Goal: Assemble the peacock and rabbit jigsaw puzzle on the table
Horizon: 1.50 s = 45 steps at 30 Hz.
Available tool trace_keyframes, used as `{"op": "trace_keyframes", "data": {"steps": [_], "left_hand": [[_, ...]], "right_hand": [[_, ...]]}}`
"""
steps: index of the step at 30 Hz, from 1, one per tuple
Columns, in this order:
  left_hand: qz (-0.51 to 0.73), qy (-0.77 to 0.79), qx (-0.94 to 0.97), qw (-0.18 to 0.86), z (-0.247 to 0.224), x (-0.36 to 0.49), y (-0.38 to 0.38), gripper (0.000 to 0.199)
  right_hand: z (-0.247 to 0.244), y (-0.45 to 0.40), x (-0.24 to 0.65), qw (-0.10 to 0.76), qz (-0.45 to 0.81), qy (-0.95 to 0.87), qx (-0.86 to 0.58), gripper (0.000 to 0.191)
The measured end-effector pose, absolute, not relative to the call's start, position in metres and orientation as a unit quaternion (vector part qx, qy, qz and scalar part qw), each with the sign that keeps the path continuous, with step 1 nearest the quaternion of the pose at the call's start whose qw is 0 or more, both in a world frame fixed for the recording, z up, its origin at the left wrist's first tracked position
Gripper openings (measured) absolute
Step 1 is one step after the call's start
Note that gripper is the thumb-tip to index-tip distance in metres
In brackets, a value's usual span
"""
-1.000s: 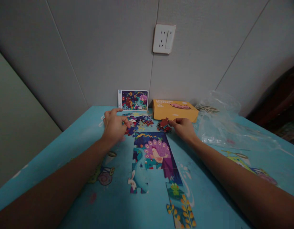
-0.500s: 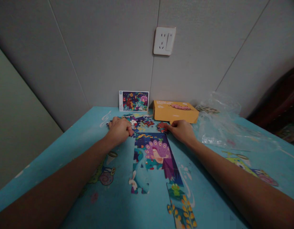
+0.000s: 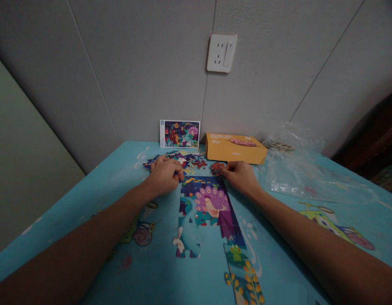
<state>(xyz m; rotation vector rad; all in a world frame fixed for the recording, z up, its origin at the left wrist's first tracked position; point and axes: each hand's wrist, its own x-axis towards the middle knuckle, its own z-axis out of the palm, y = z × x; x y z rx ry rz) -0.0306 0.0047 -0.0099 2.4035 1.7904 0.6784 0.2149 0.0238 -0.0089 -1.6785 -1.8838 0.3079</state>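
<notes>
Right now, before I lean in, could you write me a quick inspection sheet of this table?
Surface: blue printed tabletop.
Job's things: part-built peacock puzzle; loose pieces; small red pieces.
Clutter: yellow box; clear plastic bag; picture card standing against the wall.
Hands: left hand at the puzzle's top edge; right hand beside the red pieces.
Cables: nothing seen.
Surroundings: grey wall with a socket.

The yellow box's [image 3: 235, 151] lettering is too blurred to read.
</notes>
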Motion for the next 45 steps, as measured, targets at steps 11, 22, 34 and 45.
{"op": "trace_keyframes", "data": {"steps": [11,22,34,45], "left_hand": [[0.144,0.603,0.782,0.062,-0.002,-0.031,0.004,0.053],[0.074,0.679,0.730,-0.003,0.000,-0.036,0.007,0.047],[0.399,0.588,0.643,0.286,0.008,-0.033,0.009,0.028],[0.445,0.380,0.656,0.477,0.005,-0.016,-0.002,0.028]], "right_hand": [[-0.006,0.020,0.211,0.305,0.132,-0.720,-0.610,0.034],[-0.006,0.017,0.208,0.305,0.139,-0.716,-0.612,0.030],[-0.008,0.018,0.208,0.343,0.195,-0.732,-0.555,0.033],[-0.011,-0.010,0.189,0.271,0.438,-0.795,-0.320,0.030]]}}
